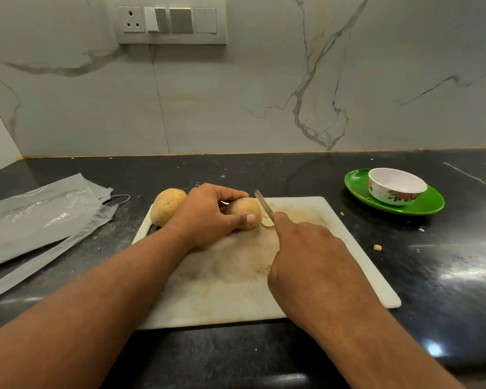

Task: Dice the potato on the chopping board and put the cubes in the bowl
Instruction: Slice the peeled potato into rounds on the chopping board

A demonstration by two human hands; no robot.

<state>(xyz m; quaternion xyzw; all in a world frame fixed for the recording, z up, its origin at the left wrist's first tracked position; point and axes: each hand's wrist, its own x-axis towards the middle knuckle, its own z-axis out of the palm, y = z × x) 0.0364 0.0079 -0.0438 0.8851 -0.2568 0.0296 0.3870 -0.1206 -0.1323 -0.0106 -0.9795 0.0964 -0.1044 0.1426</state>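
A: The potato (243, 213) lay toward the far left of the chopping board (348, 248), and the left hand (205, 217) was wrapped over it, thumb pressed on its near side, fingers curled across the top.

B: And the knife (263, 206)?

A: Its blade stood right at the potato's right end, angled down to the board. The right hand (309, 262) was closed round the handle, though the handle itself was hidden under the fingers. A thin slice (267, 221) lay on the board, touching that cut end.

B: So the dicing had barely begun?

A: That was my reading. One end trimmed, the bulk of the potato whole, not a cube on the board yet.

B: What did the next move call for?

A: A firm hold on the left, fingertips tucked back from the blade, and a straight cut down a little further along. The round skin could roll, so a flat face laid on the board would help.

B: Anything beside it?

A: A second potato (167, 206) sat at the board's far left corner, behind the left wrist. Over to the right, well apart from the board, the bowl (396, 186) stood on a green plate (357, 186), with nothing visible in it. A few scraps (378, 247) lay on the dark counter (460, 262) between them.
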